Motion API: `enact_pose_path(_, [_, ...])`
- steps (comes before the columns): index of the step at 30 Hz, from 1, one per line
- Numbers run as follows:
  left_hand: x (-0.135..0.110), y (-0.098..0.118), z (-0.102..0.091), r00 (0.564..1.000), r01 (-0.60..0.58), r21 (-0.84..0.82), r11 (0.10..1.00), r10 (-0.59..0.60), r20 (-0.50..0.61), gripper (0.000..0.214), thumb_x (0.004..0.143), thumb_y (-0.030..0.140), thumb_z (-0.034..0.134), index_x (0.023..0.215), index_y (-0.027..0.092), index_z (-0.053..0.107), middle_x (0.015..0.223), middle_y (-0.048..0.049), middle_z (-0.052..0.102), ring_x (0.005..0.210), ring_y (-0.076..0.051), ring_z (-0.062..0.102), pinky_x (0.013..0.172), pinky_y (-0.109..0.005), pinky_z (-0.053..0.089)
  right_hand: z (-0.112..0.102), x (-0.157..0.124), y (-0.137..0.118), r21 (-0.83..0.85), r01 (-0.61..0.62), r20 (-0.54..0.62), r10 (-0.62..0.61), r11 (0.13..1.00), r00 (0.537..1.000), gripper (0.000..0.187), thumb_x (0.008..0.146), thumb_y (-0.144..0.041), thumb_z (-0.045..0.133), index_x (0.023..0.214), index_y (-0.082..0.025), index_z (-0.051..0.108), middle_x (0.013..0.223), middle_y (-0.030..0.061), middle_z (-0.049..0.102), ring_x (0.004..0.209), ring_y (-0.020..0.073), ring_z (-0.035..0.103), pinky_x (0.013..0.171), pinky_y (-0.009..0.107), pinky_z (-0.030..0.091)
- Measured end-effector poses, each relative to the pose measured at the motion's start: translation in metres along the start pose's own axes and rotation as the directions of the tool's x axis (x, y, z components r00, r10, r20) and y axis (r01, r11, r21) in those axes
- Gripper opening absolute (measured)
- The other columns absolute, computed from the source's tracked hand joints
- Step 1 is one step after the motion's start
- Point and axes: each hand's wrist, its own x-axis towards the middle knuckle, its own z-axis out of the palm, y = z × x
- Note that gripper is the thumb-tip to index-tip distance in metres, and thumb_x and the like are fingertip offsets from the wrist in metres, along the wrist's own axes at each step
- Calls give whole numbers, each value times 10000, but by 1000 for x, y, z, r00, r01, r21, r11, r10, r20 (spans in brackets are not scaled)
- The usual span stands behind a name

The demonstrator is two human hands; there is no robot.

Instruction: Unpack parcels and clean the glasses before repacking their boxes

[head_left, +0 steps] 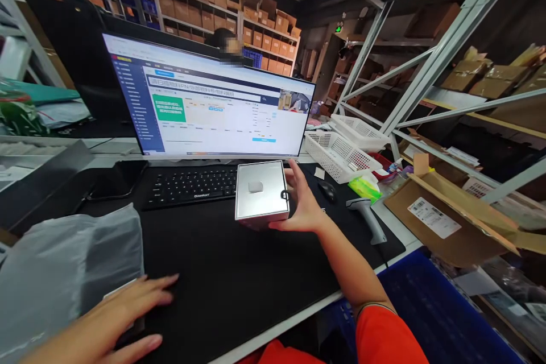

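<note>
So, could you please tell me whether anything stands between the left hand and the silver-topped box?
Nothing visible does: only black mat lies between the left hand and the box, which the right hand holds.

A bright orange-red, plain fabric short sleeve (pixel 390 336) covers the right arm to near the elbow. A thin dark-and-pale line (pixel 376 305) rings its edge, trim or cord unclear. Matching red cloth (pixel 286 352) shows below. The left hand (pixel 128 307) is bare; a small black loop (pixel 285 194), possibly a ring, sits by the right hand (pixel 303 199).
</note>
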Motion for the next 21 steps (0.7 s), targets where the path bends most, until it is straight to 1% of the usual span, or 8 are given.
enact_pose_path(2, [29, 14, -13, 998, 3, -9, 1000, -2, 65, 942, 840, 550, 821, 1682, 519, 400, 1708, 6, 522, 1445, -367, 650, 1130, -448, 638, 24, 8, 4, 72, 14, 2, -14, 997, 1000, 1701, 579, -352, 1088, 1770, -343, -127, 1610, 199, 463, 1561, 370, 500, 1281, 576, 435])
enact_pose_path(3, [46, 22, -19, 999, 39, -12, 999, -38, 23, 1119, 810, 568, 852, 1746, 472, 247, 1774, -35, 423, 1516, -394, 578, 1194, -499, 590, 37, 11, 5, 94, 13, 14, -14, 996, 1000, 1752, 563, -335, 1100, 1755, -338, -185, 1608, 209, 467, 1559, 373, 507, 1282, 578, 432])
enact_pose_path(7, [104, 49, -23, 988, 50, -150, 987, -71, -140, 1439, 617, 610, 967, 1772, 271, 178, 1796, -219, 342, 1582, -490, 469, 1268, -621, 489, 85, 8, 10, 166, 45, 101, -62, 985, 993, 1862, 523, -317, 1125, 1709, -348, -310, 1650, 232, 425, 1575, 378, 501, 1284, 570, 428])
enact_pose_path(11, [115, 69, -8, 988, 29, -209, 977, -60, -142, 1113, 639, 498, 927, 1605, 265, 426, 1517, -166, 670, 1329, -421, 709, 1083, -537, 640, 102, -2, 20, 233, 212, 171, -254, 949, 952, 1883, 519, -354, 1133, 1698, -375, -335, 1681, 215, 421, 1594, 360, 488, 1316, 564, 388])
enact_pose_path(13, [110, 74, -5, 972, 45, -127, 991, -73, -221, 993, 678, 417, 874, 1563, 265, 450, 1453, -148, 703, 1273, -401, 732, 1042, -528, 651, 94, -7, 24, 213, 265, 187, -306, 940, 933, 1748, 573, -377, 1115, 1759, -392, -169, 1747, 208, 363, 1642, 371, 418, 1361, 561, 317])
enact_pose_path(16, [102, 72, -9, 893, 85, 170, 982, 0, -449, 910, 750, 362, 812, 1572, 221, 448, 1524, -185, 652, 1365, -437, 664, 1174, -632, 549, 73, -11, 23, 200, 136, 193, -175, 970, 966, 1461, 706, -441, 1045, 1791, -380, 69, 1827, 187, 246, 1702, 381, 300, 1377, 572, 278])
enact_pose_path(19, [98, 69, -16, 777, 155, 466, 871, 184, -602, 781, 883, 355, 795, 1575, 215, 460, 1509, -183, 663, 1375, -414, 654, 1243, -668, 467, 59, -12, 19, 323, -53, 271, -39, 945, 962, 1495, 695, -549, 1030, 1787, -395, 20, 1827, 186, 254, 1692, 365, 331, 1334, 599, 358])
enact_pose_path(21, [95, 69, -17, 739, 173, 623, 763, 318, -594, 739, 909, 348, 826, 1555, 229, 488, 1489, -174, 676, 1319, -381, 683, 1217, -645, 494, 60, -12, 16, 293, -91, 264, 11, 952, 964, 1534, 640, -558, 1049, 1787, -379, 46, 1809, 188, 290, 1687, 365, 337, 1355, 610, 317])
